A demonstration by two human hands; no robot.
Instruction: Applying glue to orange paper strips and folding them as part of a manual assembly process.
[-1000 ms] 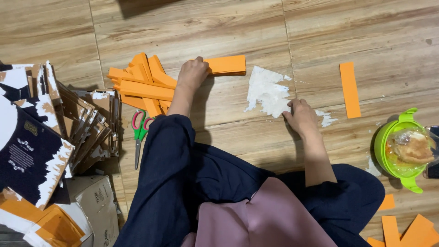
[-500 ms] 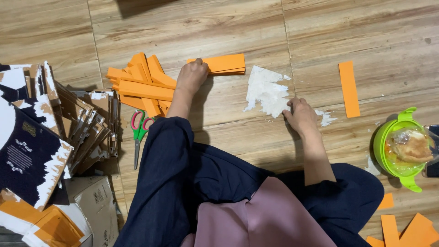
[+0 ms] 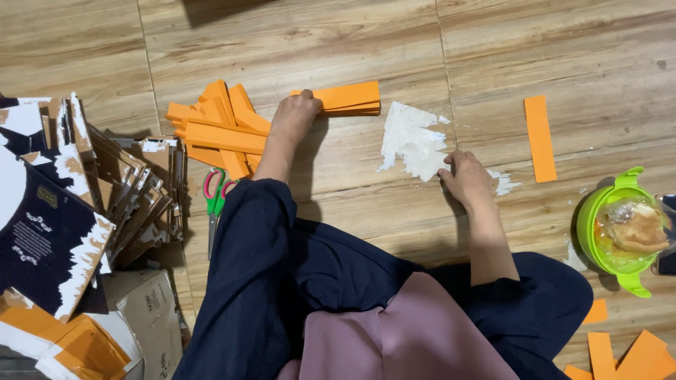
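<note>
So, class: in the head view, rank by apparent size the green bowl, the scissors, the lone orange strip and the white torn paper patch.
1. green bowl
2. white torn paper patch
3. scissors and lone orange strip: look alike, unranked.

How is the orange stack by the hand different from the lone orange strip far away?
The orange stack is several strips lying crosswise, touched by the left hand. The lone orange strip is single, lies lengthwise, and nothing touches it. Both are flat orange pieces on the wooden floor.
</note>
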